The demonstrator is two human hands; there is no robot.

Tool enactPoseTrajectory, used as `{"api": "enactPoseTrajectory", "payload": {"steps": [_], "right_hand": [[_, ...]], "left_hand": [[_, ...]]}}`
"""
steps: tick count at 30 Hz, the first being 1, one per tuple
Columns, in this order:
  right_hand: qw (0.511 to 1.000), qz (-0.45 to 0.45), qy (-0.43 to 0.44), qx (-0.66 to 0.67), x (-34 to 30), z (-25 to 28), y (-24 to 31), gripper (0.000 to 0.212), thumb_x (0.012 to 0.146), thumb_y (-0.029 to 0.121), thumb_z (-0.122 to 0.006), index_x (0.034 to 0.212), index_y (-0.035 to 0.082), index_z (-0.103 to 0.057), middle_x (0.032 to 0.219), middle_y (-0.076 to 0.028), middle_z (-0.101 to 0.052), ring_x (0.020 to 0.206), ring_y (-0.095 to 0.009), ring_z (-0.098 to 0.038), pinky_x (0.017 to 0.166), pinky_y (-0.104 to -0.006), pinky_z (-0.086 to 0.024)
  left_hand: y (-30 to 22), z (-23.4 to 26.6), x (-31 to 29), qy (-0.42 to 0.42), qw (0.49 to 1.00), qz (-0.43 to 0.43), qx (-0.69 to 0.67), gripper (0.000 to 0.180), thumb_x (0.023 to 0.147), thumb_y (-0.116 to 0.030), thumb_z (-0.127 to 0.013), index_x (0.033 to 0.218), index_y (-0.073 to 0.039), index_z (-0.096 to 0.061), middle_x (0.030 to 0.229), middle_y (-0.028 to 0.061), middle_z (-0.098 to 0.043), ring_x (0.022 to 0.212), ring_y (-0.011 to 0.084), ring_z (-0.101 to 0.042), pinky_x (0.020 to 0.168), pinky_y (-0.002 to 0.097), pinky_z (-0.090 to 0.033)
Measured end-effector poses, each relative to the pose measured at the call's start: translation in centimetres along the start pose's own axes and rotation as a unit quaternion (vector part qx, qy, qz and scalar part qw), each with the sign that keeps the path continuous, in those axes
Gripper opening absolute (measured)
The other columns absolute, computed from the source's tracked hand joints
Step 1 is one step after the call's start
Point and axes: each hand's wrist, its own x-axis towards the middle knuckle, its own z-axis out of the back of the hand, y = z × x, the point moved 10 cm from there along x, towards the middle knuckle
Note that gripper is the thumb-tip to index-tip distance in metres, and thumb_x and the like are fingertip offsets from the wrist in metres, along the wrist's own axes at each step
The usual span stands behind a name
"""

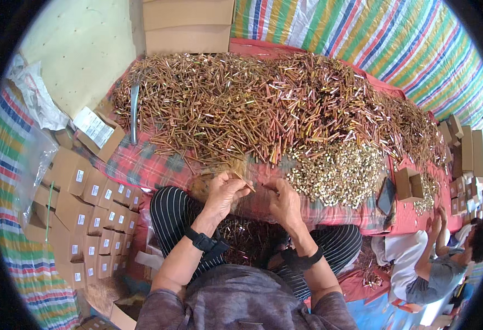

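Note:
My left hand (225, 193) is closed on a short, thin copper-coloured stick (244, 182), which juts out past the fingertips toward the right. A little way to its right, my right hand (285, 204) has its thumb and fingers pinched together; what they hold, if anything, is too small to make out. Beyond both hands spreads a big heap of similar copper-coloured sticks (219, 104). Just past my right hand lies a pile of small pale gold and silvery pieces (337, 173). The heaps rest on a red plaid cloth (161, 168).
Stacked small cardboard boxes (95, 206) stand at the left. A curved metal strip (134, 113) lies by the heap's left end. At the right are a dark flat device (386, 196) and an open carton (409, 184). Another person (439, 269) sits at the far right.

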Motion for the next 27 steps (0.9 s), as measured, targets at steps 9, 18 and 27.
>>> {"api": "enactPoseTrajectory", "payload": {"steps": [9,18,27], "right_hand": [[0.999,-0.013,-0.025,-0.017,-2.1,0.7,0.9,0.023,0.073,-0.006,-0.051,0.093,0.005,-0.055,0.083,-0.018,-0.054,0.073,-0.041,-0.056,0.061,-0.0465,-0.047],[0.999,-0.001,-0.027,0.025,-2.5,0.9,1.8,0.02,0.077,-0.005,-0.052,0.095,0.004,-0.056,0.083,-0.018,-0.053,0.074,-0.04,-0.056,0.06,-0.0455,-0.046],[0.996,0.053,-0.018,0.076,-1.9,0.2,2.8,0.025,0.074,-0.007,-0.052,0.097,0.001,-0.055,0.085,-0.02,-0.056,0.077,-0.04,-0.058,0.065,-0.0416,-0.048]], "left_hand": [[-1.1,-1.8,-1.5,-0.002,0.996,-0.074,-0.041,0.015,0.082,0.002,-0.059,0.09,-0.003,-0.047,0.09,0.0143,-0.063,0.086,0.0225,-0.064,0.073,0.031,-0.057],[-0.8,-2.6,-2.1,0.024,0.996,-0.079,0.026,0.009,0.083,0.002,-0.057,0.088,-0.002,-0.05,0.091,0.0121,-0.062,0.084,0.0177,-0.063,0.075,0.0296,-0.056],[3.0,-2.6,-1.7,0.045,0.998,0.04,0.008,0.015,0.083,-0.002,-0.057,0.098,0.001,-0.057,0.083,0.0068,-0.063,0.078,0.0128,-0.062,0.067,0.0229,-0.054]]}}
